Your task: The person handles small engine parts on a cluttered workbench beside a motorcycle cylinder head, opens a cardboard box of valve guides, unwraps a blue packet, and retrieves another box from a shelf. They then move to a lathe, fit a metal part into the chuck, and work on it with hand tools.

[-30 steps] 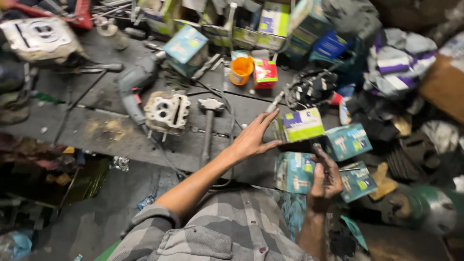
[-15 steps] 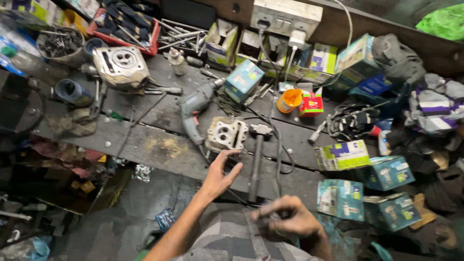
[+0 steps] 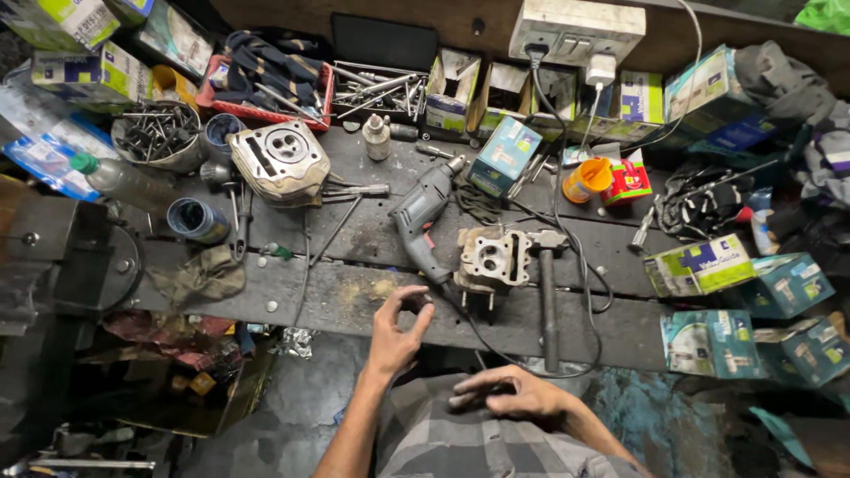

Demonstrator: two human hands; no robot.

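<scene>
Two bare hands appear at the near edge of the desk (image 3: pixel 354 305), a dark plank surface crowded with tools and parts. The left hand (image 3: pixel 398 332) is raised over the near edge with its fingers (image 3: pixel 423 317) apart and slightly curled, gripping nothing; its fingertips point toward the grey electric drill (image 3: pixel 423 221) and the small cylinder head (image 3: pixel 491 258). The right hand (image 3: pixel 509 394) rests against the person's checked shirt, fingers loosely together and holding nothing that can be seen.

State of work: the small cylinder head lies near the middle of the near edge, touched by neither hand, so any handling of it is judged not yet begun; only the reach appears to be under way. It lies flat with its ported face up and studs projecting toward the near edge; its longer side runs roughly parallel to that edge.

Adjacent items: the drill lies just left of the head, long axis running from the near edge toward the far edge, chuck pointing away from the person. A hammer (image 3: pixel 547 296) lies just right of the head, handle toward the near edge. A larger cylinder head (image 3: pixel 280 161) sits toward the far left corner, and boxes (image 3: pixel 699 265) crowd the right edge.
</scene>
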